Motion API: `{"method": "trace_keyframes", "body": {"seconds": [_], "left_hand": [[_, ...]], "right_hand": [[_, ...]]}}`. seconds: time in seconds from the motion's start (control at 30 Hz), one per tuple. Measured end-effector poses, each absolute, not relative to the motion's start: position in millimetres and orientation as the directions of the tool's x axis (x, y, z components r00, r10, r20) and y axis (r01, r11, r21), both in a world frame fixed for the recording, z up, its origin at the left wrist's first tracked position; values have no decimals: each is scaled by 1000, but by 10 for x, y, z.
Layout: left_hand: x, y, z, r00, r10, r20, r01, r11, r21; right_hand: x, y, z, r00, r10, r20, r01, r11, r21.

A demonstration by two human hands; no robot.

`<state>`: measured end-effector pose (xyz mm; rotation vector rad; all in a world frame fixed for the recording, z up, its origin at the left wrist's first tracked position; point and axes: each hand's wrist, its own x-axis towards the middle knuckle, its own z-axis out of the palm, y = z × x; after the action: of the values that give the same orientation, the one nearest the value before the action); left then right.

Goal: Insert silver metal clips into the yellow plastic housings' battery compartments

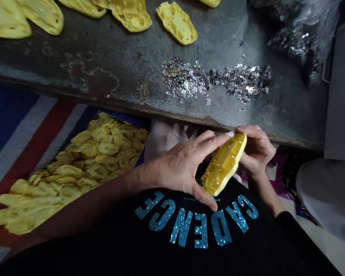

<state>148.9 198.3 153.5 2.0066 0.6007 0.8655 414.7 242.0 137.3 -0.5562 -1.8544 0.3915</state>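
Note:
A yellow plastic shell [225, 163] is held up tilted in front of my chest, with its ribbed, hollow inner side showing. My left hand [186, 165] grips it, thumb at the lower end and fingers reaching to the upper end. At that upper right edge, the bent fingers of my right hand [255, 147] close on the shell; their tips are partly hidden behind it. Beyond the hands, small shiny metal clips lie on the dark metal table [126, 73] in two touching heaps, a left heap [186, 78] and a right heap [247, 80].
Several more yellow shells lie along the far side of the table, one nearest the clips [178, 23]. A clear plastic bag [296, 42] of metal clips sits at the back right. Below left, a striped sack [31, 142] holds a pile of yellow shells [83, 157].

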Motion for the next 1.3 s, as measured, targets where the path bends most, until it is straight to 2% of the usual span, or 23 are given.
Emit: {"method": "trace_keyframes", "body": {"seconds": [0.2, 0.33, 0.4, 0.53, 0.6, 0.7, 0.8, 0.87, 0.93, 0.97, 1.03, 1.1, 1.13, 1.2, 1.3], "left_hand": [[1496, 1972, 1486, 582, 663, 471, 44, -604, 796], [1487, 1965, 1451, 539, 676, 503, -5, -594, 804], [1481, 1949, 1454, 524, 729, 440, -16, -508, 861], [1431, 1884, 1500, 433, 863, 260, -118, -231, 966], [1389, 1864, 1551, 363, 903, 229, -121, -198, 973], [1324, 1885, 1673, 275, 944, 184, 153, -231, 961], [1281, 1955, 1790, 342, 939, 30, 447, -191, 874], [1257, 2000, 1814, 410, 910, -62, 534, -185, 825], [1219, 2021, 1770, 426, 901, -78, 527, -177, 831], [1193, 2019, 1721, 415, 908, -59, 477, -162, 864], [1136, 1986, 1571, 379, 926, 6, 309, -132, 942], [1090, 1922, 1366, 350, 930, 115, 165, -182, 969], [1077, 1884, 1252, 339, 922, 189, 133, -245, 960], [1074, 1814, 1032, 285, 891, 352, 152, -405, 902], [1110, 1747, 816, 99, 857, 506, 192, -515, 835]], "right_hand": [[4166, 2412, 1410, -272, 549, 790, 177, 836, -520], [4093, 2371, 1365, -212, 579, 788, 204, 814, -543], [4024, 2331, 1319, -169, 646, 745, 211, 762, -613], [3908, 2280, 1252, -80, 787, 612, 156, 616, -772], [3913, 2302, 1279, -111, 829, 548, 140, 559, -817], [3975, 2389, 1460, -320, 821, 473, 190, 544, -817], [3969, 2450, 1776, -488, 731, 476, 311, 656, -688], [3895, 2437, 1968, -643, 632, 433, 313, 733, -604], [3804, 2396, 2059, -744, 566, 354, 268, 739, -618], [3766, 2375, 2054, -733, 592, 336, 253, 695, -673], [3715, 2344, 1945, -557, 760, 336, 182, 506, -843], [3681, 2327, 1752, -310, 919, 243, -18, 250, -968], [3662, 2317, 1648, -239, 957, 164, -132, 136, -982], [3617, 2290, 1469, -252, 968, 11, -265, -58, -962], [3584, 2264, 1362, -402, 910, -105, -241, -216, -946]]}}
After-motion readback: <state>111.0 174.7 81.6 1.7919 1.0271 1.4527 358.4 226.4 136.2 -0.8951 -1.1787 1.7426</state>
